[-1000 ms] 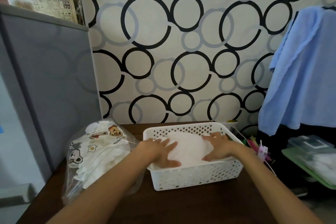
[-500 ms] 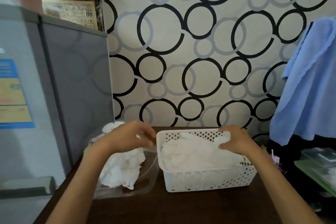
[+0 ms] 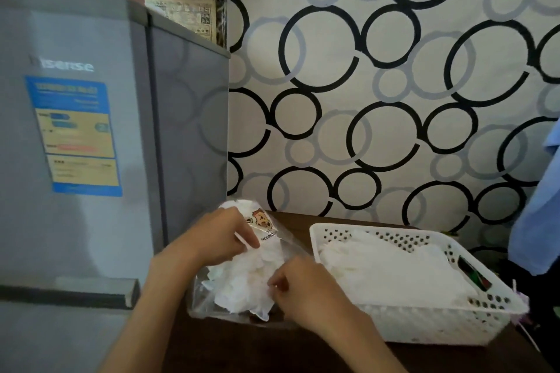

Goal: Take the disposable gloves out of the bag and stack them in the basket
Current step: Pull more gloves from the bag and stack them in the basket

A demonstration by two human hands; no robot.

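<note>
Both hands work at the clear bag (image 3: 242,269), which lies on the dark table (image 3: 272,348) just left of the white basket (image 3: 424,321). The left hand (image 3: 218,236) pinches the bag's printed top edge with curled fingers. The right hand (image 3: 297,285), fingers curled, pinches the crumpled gloves (image 3: 242,285) inside the bag. More gloves already lie piled in the basket. A grey fridge (image 3: 91,130) stands at the far left

grey fridge (image 3: 91,136) stood left with a blue-yellow label (image 3: 74,135), ring-patterned wallpaper (image 3: 378,85) behind, blue cloth (image 3: 539,221) hung right, dark wooden table (image 3: 248,348) below.
</note>
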